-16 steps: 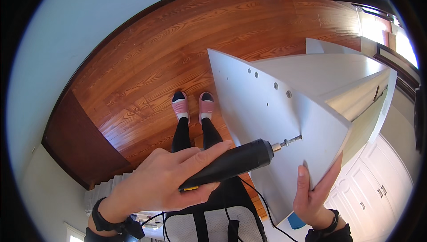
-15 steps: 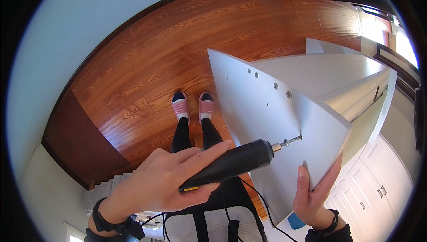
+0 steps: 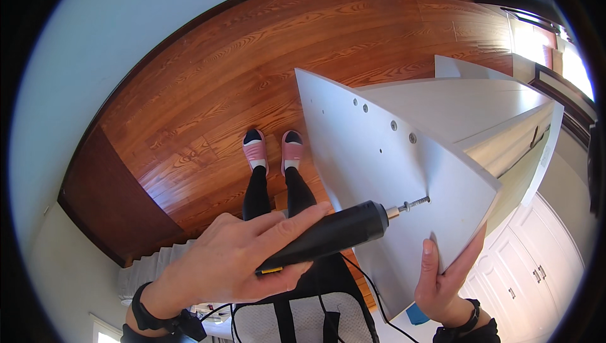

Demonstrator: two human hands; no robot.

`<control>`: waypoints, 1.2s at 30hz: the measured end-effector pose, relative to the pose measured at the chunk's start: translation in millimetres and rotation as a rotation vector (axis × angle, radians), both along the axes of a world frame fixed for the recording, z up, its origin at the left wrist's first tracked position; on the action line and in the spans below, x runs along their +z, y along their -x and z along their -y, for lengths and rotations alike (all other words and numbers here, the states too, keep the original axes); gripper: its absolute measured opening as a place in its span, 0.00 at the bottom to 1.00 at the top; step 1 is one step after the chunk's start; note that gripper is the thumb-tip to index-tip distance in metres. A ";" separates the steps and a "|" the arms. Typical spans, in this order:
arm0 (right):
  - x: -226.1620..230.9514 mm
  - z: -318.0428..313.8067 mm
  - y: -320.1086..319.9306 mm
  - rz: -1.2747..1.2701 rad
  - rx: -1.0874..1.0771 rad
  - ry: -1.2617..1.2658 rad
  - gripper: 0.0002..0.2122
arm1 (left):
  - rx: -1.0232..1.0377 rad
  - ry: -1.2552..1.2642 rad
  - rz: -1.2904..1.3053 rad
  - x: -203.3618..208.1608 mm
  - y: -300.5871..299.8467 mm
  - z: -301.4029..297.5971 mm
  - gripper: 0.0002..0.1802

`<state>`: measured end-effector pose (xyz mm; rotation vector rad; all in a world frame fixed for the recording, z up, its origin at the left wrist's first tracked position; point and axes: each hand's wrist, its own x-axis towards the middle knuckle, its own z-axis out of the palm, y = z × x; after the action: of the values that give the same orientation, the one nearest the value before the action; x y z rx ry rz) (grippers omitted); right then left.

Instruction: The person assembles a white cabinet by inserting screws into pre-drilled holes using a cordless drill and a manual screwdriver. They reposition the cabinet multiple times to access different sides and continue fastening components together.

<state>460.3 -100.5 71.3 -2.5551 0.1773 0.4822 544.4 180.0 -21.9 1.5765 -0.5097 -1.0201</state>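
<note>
My left hand (image 3: 237, 258) is closed around the black body of an electric screwdriver (image 3: 328, 234), with the index finger laid along its top. From its metal tip a silver screw (image 3: 416, 203) reaches to a hole in a white panel (image 3: 360, 185); the screw's threaded end meets the hole, and most of its thread is still outside. My right hand (image 3: 445, 277) grips the panel's near edge, the thumb on the face and the fingers behind it, partly hidden. Several round metal fittings (image 3: 394, 126) sit in a row across the panel.
The panel belongs to a white furniture piece (image 3: 467, 106) standing on a reddish wooden floor (image 3: 265, 59). My feet in pink slippers (image 3: 255, 150) stand left of it. White cabinets (image 3: 505, 273) are at the right. Black cables (image 3: 369, 280) hang near my body.
The screwdriver and screw tip have shifted very slightly down and right in the picture, along with the panel. Both hands keep their grips.
</note>
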 end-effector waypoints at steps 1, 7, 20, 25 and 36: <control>0.0 -0.3 0.1 -0.011 -0.011 -0.010 0.32 | 0.000 -0.002 -0.006 0.2 0.0 -0.1 0.39; 0.3 -0.4 0.5 -0.011 -0.002 -0.009 0.32 | -0.009 -0.016 0.006 1.7 -0.2 -0.7 0.39; -1.2 -0.8 1.2 0.007 -0.002 0.026 0.32 | -0.004 -0.008 -0.019 1.8 1.6 -1.1 0.39; -1.7 -0.3 0.6 0.009 -0.004 0.023 0.32 | 0.001 -0.014 -0.001 1.7 0.4 -0.2 0.39; 0.1 -0.7 0.4 0.008 0.014 0.033 0.32 | 0.006 -0.003 -0.028 1.9 0.4 0.1 0.39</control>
<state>459.9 -99.8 71.5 -2.5914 0.1657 0.4777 544.0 179.9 -20.0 1.5636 -0.4843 -1.0369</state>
